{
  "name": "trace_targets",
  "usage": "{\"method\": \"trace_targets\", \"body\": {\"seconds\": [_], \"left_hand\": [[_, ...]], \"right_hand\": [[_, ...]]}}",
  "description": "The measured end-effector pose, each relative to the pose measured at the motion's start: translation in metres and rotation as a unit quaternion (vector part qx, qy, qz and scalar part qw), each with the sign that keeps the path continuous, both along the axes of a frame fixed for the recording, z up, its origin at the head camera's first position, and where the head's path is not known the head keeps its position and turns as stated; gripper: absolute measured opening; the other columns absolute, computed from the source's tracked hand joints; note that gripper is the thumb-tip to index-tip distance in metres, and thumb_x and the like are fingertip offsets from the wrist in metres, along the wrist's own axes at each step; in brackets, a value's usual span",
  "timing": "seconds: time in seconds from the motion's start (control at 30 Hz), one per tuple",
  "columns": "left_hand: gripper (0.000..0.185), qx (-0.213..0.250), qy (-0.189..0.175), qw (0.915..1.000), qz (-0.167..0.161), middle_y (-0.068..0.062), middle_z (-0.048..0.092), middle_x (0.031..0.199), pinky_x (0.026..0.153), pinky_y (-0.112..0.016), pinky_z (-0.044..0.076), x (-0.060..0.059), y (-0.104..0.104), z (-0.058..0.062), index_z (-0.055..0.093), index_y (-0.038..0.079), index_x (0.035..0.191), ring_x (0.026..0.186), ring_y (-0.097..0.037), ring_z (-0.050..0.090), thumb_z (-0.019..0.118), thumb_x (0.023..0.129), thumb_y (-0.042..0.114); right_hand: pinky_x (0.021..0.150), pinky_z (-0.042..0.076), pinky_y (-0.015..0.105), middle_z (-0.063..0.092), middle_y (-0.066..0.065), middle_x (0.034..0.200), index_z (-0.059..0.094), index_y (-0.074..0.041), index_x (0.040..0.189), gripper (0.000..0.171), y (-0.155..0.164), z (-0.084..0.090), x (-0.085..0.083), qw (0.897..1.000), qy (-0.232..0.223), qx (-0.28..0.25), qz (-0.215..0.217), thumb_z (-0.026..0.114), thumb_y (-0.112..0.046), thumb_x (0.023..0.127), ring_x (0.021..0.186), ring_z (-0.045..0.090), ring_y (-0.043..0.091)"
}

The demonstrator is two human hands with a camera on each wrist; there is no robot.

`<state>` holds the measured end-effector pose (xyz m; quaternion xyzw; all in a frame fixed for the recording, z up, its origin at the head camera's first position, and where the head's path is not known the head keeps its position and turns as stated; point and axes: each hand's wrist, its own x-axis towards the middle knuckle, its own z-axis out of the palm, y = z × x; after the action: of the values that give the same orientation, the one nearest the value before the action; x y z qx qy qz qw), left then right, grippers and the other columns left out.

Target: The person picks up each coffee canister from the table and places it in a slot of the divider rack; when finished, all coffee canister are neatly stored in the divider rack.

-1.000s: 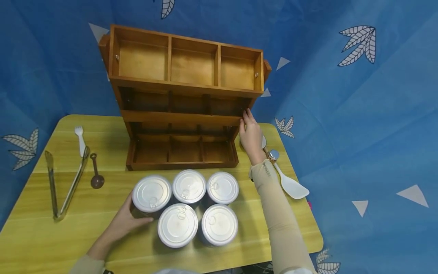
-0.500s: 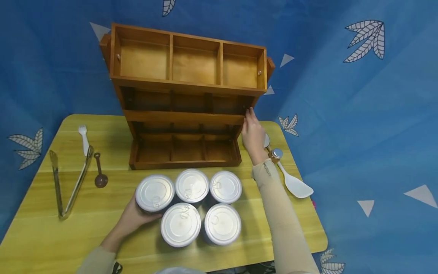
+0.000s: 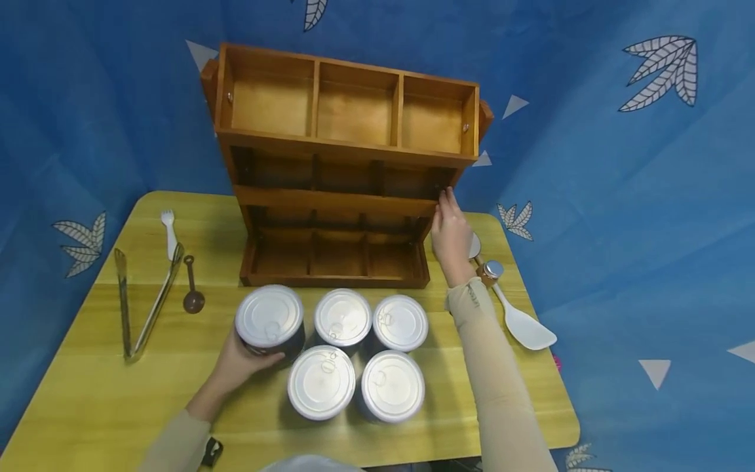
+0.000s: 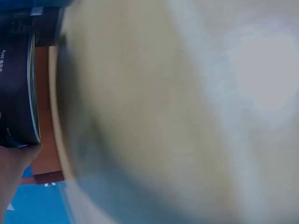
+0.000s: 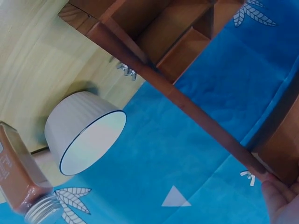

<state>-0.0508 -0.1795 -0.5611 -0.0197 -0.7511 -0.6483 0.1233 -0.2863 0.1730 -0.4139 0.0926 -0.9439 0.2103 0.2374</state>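
My left hand point(image 3: 238, 362) grips a dark can with a pale lid point(image 3: 269, 316) at the left of a cluster of similar cans point(image 3: 321, 382). In the left wrist view, the held can point(image 4: 16, 93) is raised, with a gap between its bottom rim and the tabletop. My right hand point(image 3: 451, 233) holds the right side of a tiered wooden rack point(image 3: 336, 198), around its middle level. The right wrist view has the thumb and fingers point(image 5: 275, 198) at the edge of the side board point(image 5: 187, 105). The rack's divided compartments hold nothing.
Metal tongs point(image 3: 154, 311), a white fork point(image 3: 170, 233) and a brown scoop point(image 3: 193, 301) lie left. To the right are a white spatula point(image 3: 527, 328) and a jar with a silver lid point(image 3: 492, 269). A white cup point(image 5: 86, 133) stands beside the rack.
My left hand has closed round the leftmost can and lifted it, a little apart from the others. My right hand stays on the rack. The head view has shifted slightly.
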Motion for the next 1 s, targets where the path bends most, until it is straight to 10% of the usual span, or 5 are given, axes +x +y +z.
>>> {"method": "trace_targets", "body": {"seconds": [0.2,0.4,0.6,1.0], "left_hand": [[0.113,0.006,0.011,0.9998,0.013,0.022,0.048,0.13,0.107,-0.005,0.031,-0.025,-0.007,0.028,0.026,0.008,0.152,0.121,0.009,0.045,0.084,0.058,-0.014],[0.108,-0.02,-0.02,0.9989,0.037,-0.013,0.047,0.14,0.114,-0.02,0.034,-0.062,-0.01,0.067,0.022,0.003,0.153,0.125,-0.001,0.045,0.083,0.064,-0.009],[0.107,-0.03,-0.036,0.9972,0.059,-0.021,0.04,0.147,0.118,-0.049,0.032,-0.105,-0.019,0.056,0.019,0.008,0.154,0.136,-0.032,0.04,0.084,0.069,0.0],[0.11,-0.076,-0.082,0.9892,0.094,-0.022,0.034,0.152,0.117,-0.056,0.031,-0.154,-0.013,0.035,0.018,0.006,0.154,0.141,-0.038,0.036,0.088,0.07,0.022]], "right_hand": [[0.094,0.054,0.05,0.045,0.012,0.153,0.05,-0.003,0.142,0.041,0.002,0.004,-0.003,1.0,-0.003,-0.011,-0.006,0.041,-0.019,0.106,0.125,0.058,0.036],[0.096,0.053,0.05,0.045,0.012,0.153,0.051,-0.003,0.142,0.041,0.002,0.002,-0.001,1.0,-0.008,-0.005,-0.008,0.041,-0.019,0.106,0.125,0.058,0.036],[0.09,0.056,0.05,0.046,0.013,0.152,0.053,-0.002,0.14,0.04,-0.001,0.002,0.001,1.0,-0.003,0.011,0.0,0.041,-0.018,0.105,0.119,0.061,0.038],[0.083,0.057,0.05,0.048,0.014,0.15,0.053,0.0,0.139,0.039,0.001,0.001,0.002,1.0,0.015,0.018,0.001,0.043,-0.016,0.104,0.112,0.065,0.039]]}}
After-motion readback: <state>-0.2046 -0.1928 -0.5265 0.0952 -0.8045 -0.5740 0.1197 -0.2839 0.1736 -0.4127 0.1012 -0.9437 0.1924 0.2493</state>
